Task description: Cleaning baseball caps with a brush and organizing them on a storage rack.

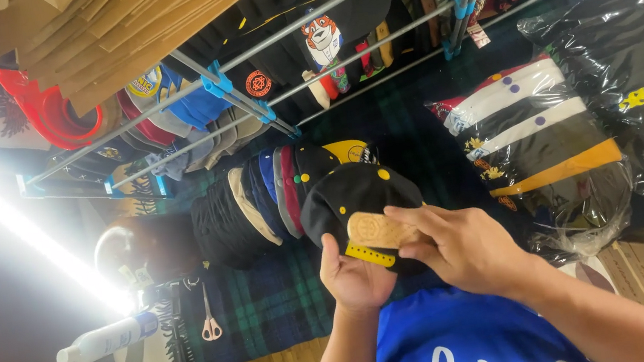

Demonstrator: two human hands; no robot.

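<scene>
Head view: left hand (358, 274) fingers grasping black cap (355, 197) from below, above plaid table (272, 301). Right hand (457, 246) fingers pinching cap's tan strap (377, 231). Cap stack (257, 204) just beside; scissors (210, 321) apart.

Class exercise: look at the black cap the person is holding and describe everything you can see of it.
The black cap looks like fabric, with a yellow button on its crown and a yellow snap strap with holes at the back. It is held above the dark plaid cloth, just in front of a row of stacked caps. The left hand grips it from below near the strap. The right hand presses a tan patch against it with the fingers. Its brim is not visible.
</scene>
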